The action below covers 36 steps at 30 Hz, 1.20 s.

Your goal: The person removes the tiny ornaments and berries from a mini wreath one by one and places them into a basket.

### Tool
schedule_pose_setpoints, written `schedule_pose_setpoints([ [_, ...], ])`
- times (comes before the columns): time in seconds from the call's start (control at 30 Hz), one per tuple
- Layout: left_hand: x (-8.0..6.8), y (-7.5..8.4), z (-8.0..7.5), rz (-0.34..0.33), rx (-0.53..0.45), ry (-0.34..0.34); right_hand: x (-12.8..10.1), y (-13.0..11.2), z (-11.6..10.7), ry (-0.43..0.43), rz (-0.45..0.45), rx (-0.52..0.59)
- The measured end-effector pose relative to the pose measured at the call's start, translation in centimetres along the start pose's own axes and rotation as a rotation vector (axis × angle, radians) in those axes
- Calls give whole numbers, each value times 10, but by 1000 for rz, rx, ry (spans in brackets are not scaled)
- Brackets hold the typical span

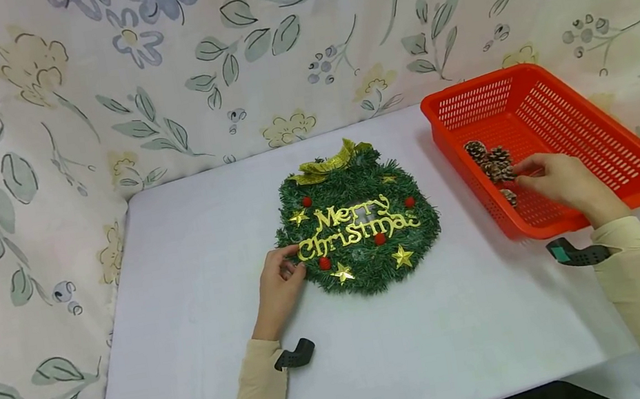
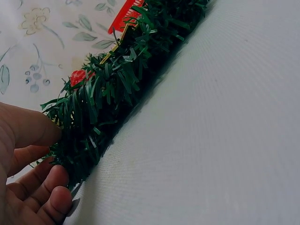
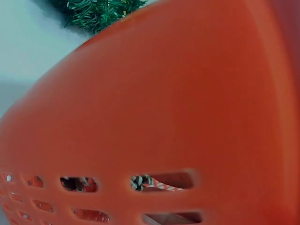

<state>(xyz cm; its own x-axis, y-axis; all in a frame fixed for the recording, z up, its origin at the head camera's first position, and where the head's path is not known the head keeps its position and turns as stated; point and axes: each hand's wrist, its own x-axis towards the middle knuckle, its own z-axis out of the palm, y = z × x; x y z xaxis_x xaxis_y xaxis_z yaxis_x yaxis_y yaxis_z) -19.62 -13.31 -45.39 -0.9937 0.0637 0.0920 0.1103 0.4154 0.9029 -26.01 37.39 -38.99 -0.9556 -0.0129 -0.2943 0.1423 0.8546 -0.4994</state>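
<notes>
A round green Christmas wreath (image 1: 349, 184) lies on the table, with gold "Merry Christmas" lettering (image 1: 356, 227), gold stars, red balls and a gold ribbon bow at its top. My left hand (image 1: 279, 286) grips the wreath's left edge; in the left wrist view thumb and fingers (image 2: 35, 136) close on the green tinsel. Inside the red basket (image 1: 604, 210), my right hand (image 1: 568, 181) reaches to several brown pine cones (image 1: 493, 161) by its left wall. Its fingertips meet a cone, but whether they pinch it is unclear. In the right wrist view the basket wall hides that hand.
A white cloth covers the table (image 1: 186, 304). Floral curtain fabric (image 1: 283, 45) hangs behind it and on the left. The basket stands at the right, its raised walls around the cones. Black cameras sit on both wrists.
</notes>
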Motion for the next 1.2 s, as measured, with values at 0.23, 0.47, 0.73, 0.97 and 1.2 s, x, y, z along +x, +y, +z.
schedule_pose_setpoints([
  [0.23,0,0,0,0,-9,1,-2,-2,-2,19,5,-5],
  [0.47,0,-1,0,-7,-4,6,-5,-14,-4,109,-27,25],
  [0.73,0,-2,1,-24,-7,8,-13,-35,-8,191,-80,68],
  [0.97,0,0,-1,-18,-12,-10,-21,-50,-12,232,-111,151],
  [1.2,0,-3,0,-19,-10,-3,-28,-67,-15,297,-167,259],
])
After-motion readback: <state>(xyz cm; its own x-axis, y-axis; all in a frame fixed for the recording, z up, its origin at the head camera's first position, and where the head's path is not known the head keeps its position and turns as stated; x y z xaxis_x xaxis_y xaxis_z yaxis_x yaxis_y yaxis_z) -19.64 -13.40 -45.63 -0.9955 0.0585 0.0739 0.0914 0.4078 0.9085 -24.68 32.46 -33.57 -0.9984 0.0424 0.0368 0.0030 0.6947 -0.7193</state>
